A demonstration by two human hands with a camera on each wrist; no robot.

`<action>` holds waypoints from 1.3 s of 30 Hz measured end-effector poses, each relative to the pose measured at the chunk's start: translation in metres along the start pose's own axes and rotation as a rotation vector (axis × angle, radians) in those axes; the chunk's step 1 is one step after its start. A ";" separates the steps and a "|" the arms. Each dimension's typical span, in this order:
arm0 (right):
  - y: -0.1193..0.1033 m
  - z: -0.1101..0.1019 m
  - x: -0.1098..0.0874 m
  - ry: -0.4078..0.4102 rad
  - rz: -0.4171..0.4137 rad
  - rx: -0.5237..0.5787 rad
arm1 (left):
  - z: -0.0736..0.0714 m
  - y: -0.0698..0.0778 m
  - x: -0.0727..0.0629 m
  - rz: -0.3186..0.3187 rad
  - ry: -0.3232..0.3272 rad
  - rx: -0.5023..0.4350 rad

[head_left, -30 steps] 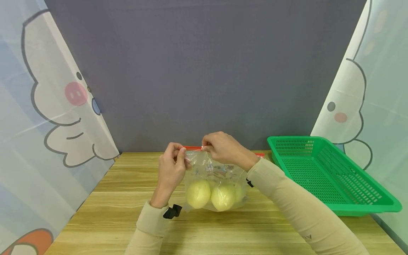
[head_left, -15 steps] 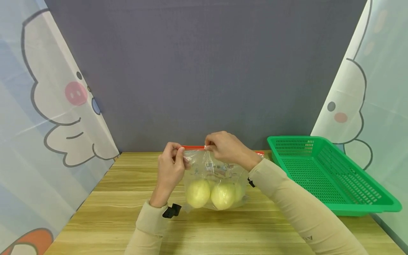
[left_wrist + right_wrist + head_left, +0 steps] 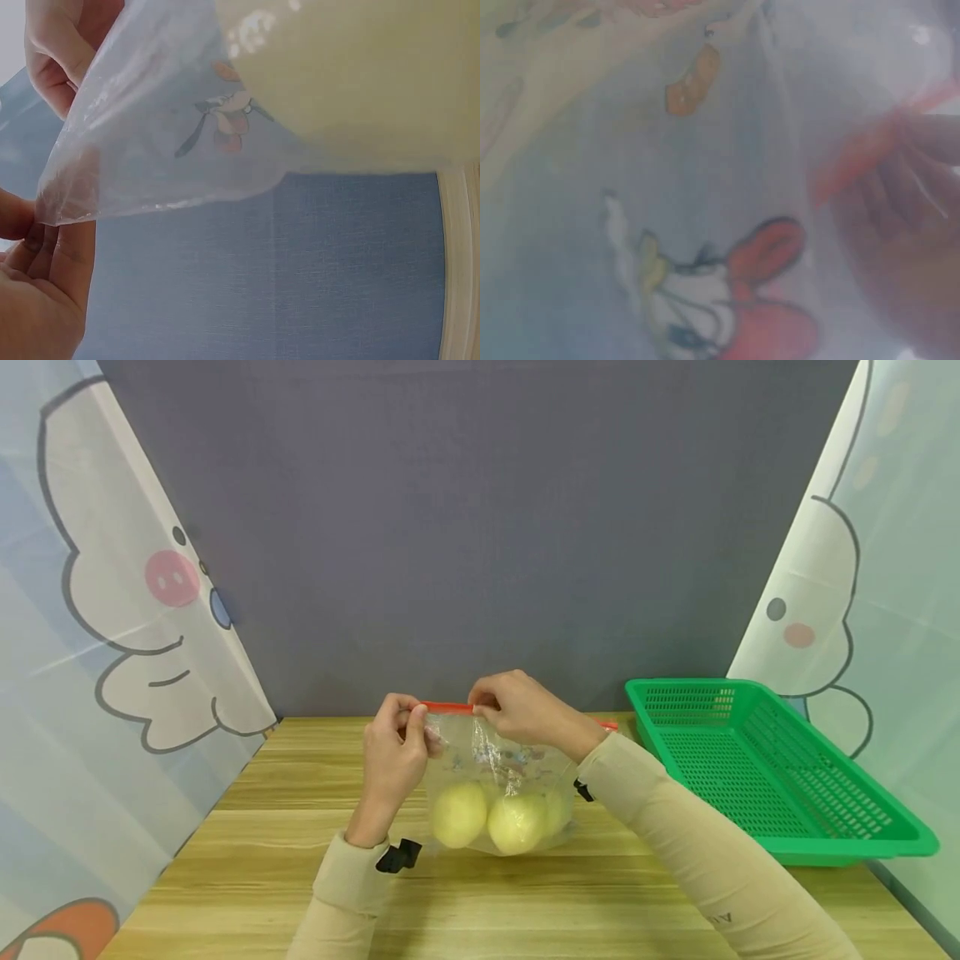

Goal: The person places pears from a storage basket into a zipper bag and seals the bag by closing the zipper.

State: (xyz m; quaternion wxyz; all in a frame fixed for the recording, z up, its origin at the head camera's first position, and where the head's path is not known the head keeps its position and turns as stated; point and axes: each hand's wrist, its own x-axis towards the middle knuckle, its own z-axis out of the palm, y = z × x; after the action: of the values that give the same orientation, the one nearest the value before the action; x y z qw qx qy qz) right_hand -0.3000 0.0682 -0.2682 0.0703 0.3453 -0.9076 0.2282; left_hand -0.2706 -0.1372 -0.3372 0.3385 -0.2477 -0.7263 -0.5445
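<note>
A clear zip bag [image 3: 498, 768] with a red zip strip [image 3: 447, 707] stands on the table, cartoon figures printed on its side. Inside it lie pale yellow round fruits [image 3: 459, 814], several of them pressed against the film. My left hand [image 3: 393, 752] pinches the bag's top left corner between thumb and fingers; the left wrist view shows the film running taut from those fingers [image 3: 75, 255]. Around the middle of the strip, my right hand [image 3: 521, 706] pinches the red edge. In the right wrist view the film blurs over the right hand [image 3: 907, 247].
A green perforated plastic basket [image 3: 847, 847] stands at the right of the wooden table [image 3: 285, 860]. A dark grey backdrop [image 3: 480, 527] rises behind, with cartoon-printed curtains [image 3: 45, 693] at both sides.
My right hand has slid slightly right along the red strip, then the whole head view shifted a little. Both hands keep their pinch; the bag stays in place.
</note>
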 end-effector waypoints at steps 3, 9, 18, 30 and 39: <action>-0.001 0.003 0.001 0.006 0.003 -0.011 | 0.000 0.000 0.000 -0.006 -0.002 -0.008; 0.000 0.004 0.001 0.042 -0.018 -0.023 | 0.001 0.002 0.000 -0.019 -0.010 -0.020; 0.003 -0.003 -0.003 0.093 -0.064 -0.069 | 0.000 0.003 0.001 -0.010 -0.011 -0.023; 0.011 -0.008 -0.011 0.091 -0.030 -0.044 | -0.006 0.003 0.002 -0.027 -0.026 -0.003; 0.010 -0.008 -0.012 0.123 -0.061 -0.036 | -0.009 0.002 0.003 0.021 -0.054 0.024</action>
State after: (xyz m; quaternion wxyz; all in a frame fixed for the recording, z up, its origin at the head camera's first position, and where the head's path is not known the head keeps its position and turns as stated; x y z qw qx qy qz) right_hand -0.2974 0.0853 -0.2683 0.1388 0.3571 -0.8945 0.2305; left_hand -0.2693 -0.1451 -0.3327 0.3274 -0.2661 -0.7390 -0.5252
